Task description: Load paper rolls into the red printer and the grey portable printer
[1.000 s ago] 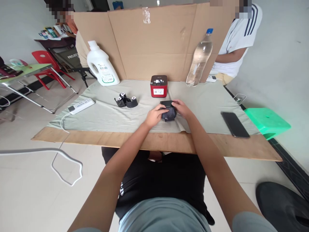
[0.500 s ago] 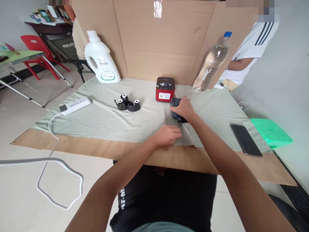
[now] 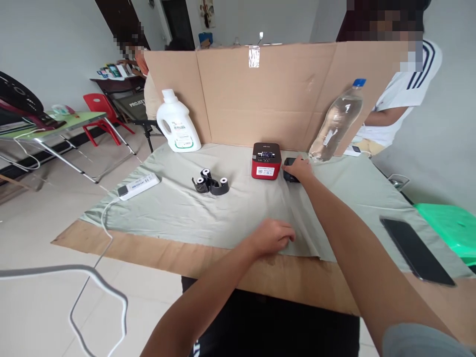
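Observation:
My right hand [image 3: 300, 169] reaches across the cloth and is closed on a small black boxy device [image 3: 290, 171]. This device rests just right of a red-and-black box-shaped machine [image 3: 266, 161] with a white label on its front. Most of the black device is covered by my fingers, so its kind is unclear. Near the front edge of the cloth lies my left hand [image 3: 273, 236], fingers curled together, nothing visible in them. Several black rolls of ribbon with white cores [image 3: 211, 182] stand left of the red machine.
Cardboard panels [image 3: 260, 99] stand behind the cloth. A white detergent jug [image 3: 179, 126] and a clear water bottle [image 3: 336, 124] lean there. A power strip [image 3: 139, 187] is at left, a black phone [image 3: 416, 250] at right. A green stool [image 3: 449, 228] and co-workers are beyond.
My right hand has moved the black device farther back, beside the red machine. My left hand stays near the front edge. The head view has tilted up and shifted left.

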`<act>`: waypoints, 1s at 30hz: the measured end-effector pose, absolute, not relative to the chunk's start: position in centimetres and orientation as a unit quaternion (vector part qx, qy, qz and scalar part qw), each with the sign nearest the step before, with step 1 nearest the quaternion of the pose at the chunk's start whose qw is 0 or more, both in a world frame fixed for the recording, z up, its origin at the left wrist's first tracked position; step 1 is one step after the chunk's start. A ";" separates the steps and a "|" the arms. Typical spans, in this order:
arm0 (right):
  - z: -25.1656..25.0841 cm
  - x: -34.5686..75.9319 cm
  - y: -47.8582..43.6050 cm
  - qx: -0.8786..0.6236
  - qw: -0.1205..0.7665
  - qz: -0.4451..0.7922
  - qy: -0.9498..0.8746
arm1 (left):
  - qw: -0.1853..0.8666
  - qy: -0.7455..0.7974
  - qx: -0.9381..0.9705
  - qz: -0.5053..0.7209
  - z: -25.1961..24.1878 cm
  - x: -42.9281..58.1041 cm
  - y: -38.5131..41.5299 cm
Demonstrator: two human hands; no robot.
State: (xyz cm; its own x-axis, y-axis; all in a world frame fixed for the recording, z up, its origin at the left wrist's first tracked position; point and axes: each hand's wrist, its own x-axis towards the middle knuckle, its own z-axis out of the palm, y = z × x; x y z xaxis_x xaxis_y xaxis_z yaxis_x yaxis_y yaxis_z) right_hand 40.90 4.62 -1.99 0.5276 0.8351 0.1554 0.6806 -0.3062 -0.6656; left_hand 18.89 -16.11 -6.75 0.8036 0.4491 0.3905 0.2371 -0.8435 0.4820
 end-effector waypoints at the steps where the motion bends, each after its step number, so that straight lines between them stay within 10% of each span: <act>1: -1.8 41.1 4.6 -0.798 0.355 0.095 -0.478 | 0.212 0.190 0.915 0.287 -6.3 18.2 -15.6; 6: 0.4 40.8 5.0 -0.676 0.492 0.131 -0.533 | 0.309 0.355 0.707 0.528 -2.5 14.7 -7.9; 14: -1.6 34.3 3.6 -0.572 0.582 0.398 -0.418 | 0.591 0.416 0.448 0.526 -0.2 18.0 3.2; 30: -3.2 33.6 -11.0 -0.482 0.524 0.128 -0.690 | 0.476 0.284 0.606 0.571 -4.2 14.1 -10.8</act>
State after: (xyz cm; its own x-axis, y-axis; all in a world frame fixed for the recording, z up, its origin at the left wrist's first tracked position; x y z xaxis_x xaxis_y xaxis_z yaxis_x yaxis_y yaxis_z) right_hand 33.60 -10.98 -3.18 0.0156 0.8003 0.5995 0.5308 0.5014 -0.6833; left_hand 14.07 -10.79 -4.21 0.1858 0.8873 0.4221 -0.1998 -0.3865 0.9004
